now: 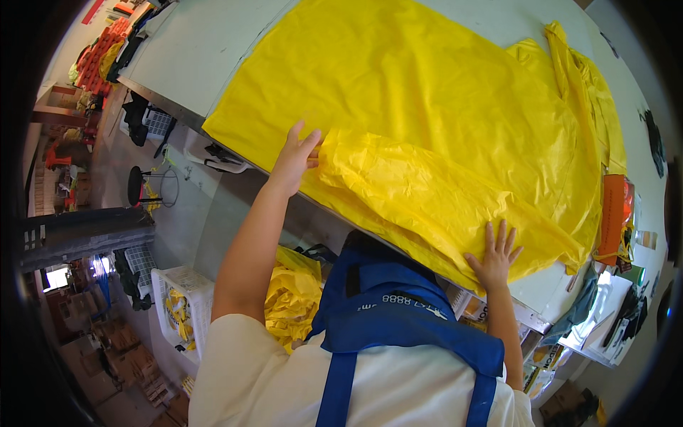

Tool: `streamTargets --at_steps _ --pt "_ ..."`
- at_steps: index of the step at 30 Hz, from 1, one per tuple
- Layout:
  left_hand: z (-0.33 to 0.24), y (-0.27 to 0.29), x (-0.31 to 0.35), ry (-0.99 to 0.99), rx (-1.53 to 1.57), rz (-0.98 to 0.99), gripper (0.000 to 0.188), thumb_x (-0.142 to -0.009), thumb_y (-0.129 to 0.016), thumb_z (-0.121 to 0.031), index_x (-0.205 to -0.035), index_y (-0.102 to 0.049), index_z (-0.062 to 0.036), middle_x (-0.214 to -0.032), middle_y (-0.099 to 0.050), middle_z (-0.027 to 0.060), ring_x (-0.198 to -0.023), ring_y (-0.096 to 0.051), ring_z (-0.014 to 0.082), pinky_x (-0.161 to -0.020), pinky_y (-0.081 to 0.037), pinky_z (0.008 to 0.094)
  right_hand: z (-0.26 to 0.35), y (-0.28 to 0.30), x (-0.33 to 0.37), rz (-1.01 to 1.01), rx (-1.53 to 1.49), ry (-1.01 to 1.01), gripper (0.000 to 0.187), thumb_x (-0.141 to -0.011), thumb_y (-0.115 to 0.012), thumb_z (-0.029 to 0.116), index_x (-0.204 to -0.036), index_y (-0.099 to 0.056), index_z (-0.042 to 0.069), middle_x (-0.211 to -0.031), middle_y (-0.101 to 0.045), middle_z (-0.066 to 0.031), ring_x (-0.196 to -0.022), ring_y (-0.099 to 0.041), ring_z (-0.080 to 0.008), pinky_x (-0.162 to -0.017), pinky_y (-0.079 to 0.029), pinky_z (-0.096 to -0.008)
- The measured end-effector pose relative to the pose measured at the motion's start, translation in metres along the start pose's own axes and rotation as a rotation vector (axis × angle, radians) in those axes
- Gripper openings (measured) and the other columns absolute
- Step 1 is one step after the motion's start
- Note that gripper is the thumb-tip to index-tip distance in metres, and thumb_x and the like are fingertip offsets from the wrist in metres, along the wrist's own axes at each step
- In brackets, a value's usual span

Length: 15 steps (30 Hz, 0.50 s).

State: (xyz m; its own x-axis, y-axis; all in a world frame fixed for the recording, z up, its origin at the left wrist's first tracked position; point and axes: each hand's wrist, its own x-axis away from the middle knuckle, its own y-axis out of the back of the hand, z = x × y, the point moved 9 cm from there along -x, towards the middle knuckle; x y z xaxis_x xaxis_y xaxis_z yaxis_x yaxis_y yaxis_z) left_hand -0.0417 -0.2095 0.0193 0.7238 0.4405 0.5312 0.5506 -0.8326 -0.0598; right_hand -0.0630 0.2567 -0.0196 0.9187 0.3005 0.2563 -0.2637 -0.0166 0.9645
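A large yellow raincoat of shiny, creased fabric lies spread over the pale worktable. Along its near side runs a crinkled sleeve, laid lengthwise on the body of the garment. My left hand is at the sleeve's left end, its bent fingers and thumb on the edge of the cuff. At the sleeve's right end, close to the table's front edge, my right hand lies flat on the yellow fabric with fingers spread. Bunched folds of the raincoat gather at the far right.
An orange box stands right of the raincoat, near a grey-green cloth hanging over the edge. Below the table, crumpled yellow fabric lies beside a white plastic basket. A round black stool stands farther left.
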Motion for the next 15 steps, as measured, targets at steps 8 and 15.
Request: streamTargets --at_steps 8,15 --pt "0.040 0.008 -0.012 -0.445 -1.155 -0.122 0.022 -0.086 -0.061 -0.024 -0.091 -0.057 -0.0020 -0.066 -0.053 0.0097 -0.067 -0.056 0.0254 -0.062 -0.044 0.0381 0.007 -0.002 0.000 -0.059 0.050 0.065 0.081 -0.075 -0.064 0.049 -0.144 -0.032 0.021 -0.154 -0.013 -0.0109 -0.140 -0.004 -0.0396 -0.106 0.000 -0.0644" --pt "0.041 0.135 -0.007 -0.524 -0.745 -0.999 0.037 -0.079 -0.070 -0.025 -0.101 -0.059 0.0031 -0.092 -0.060 0.0193 -0.087 -0.059 0.0333 -0.080 -0.047 0.0368 -0.036 0.024 0.076 -0.291 -0.314 0.225 0.064 -0.074 -0.067 0.024 -0.132 -0.043 0.010 -0.139 -0.040 -0.0135 -0.133 -0.029 -0.0388 -0.109 -0.015 -0.0555"
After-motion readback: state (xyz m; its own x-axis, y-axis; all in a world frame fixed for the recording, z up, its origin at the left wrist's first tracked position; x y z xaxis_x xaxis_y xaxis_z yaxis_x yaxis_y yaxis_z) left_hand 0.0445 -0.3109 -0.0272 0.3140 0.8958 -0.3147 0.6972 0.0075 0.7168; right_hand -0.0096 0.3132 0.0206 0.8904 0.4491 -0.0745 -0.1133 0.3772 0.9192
